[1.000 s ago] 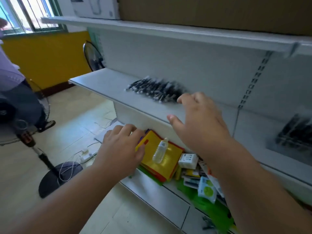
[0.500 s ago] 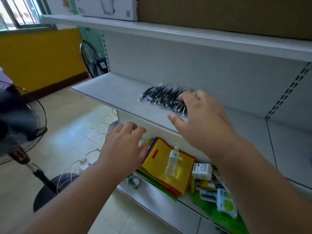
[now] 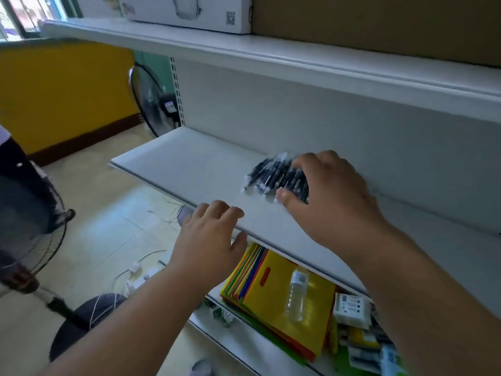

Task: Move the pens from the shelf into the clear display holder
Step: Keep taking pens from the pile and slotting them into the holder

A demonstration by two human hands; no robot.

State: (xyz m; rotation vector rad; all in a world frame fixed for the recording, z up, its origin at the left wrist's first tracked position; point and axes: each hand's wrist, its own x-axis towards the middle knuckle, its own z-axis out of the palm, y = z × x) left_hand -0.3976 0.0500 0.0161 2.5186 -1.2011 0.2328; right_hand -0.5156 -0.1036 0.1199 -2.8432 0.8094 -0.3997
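Observation:
A heap of black pens (image 3: 273, 175) lies on the white middle shelf (image 3: 189, 164), close to the back wall. My right hand (image 3: 330, 196) is spread over the right side of the heap, fingers over the pens and thumb at the near edge; I cannot tell whether it grips any. My left hand (image 3: 211, 237) hovers at the shelf's front edge, fingers loosely bent and holding nothing. The clear display holder is out of view.
The lower shelf (image 3: 244, 337) holds coloured bags (image 3: 287, 302), a small plastic bottle (image 3: 296, 297) and small boxes (image 3: 352, 310). A white carton (image 3: 189, 12) and a brown carton (image 3: 379, 23) sit on the top shelf. Standing fans (image 3: 151, 101) and loose cables (image 3: 135, 270) are at the left.
My right hand has reached forward onto the pile of pens. My left hand has risen to the shelf's front edge. The view has swung left, and the holder at the right has left the view.

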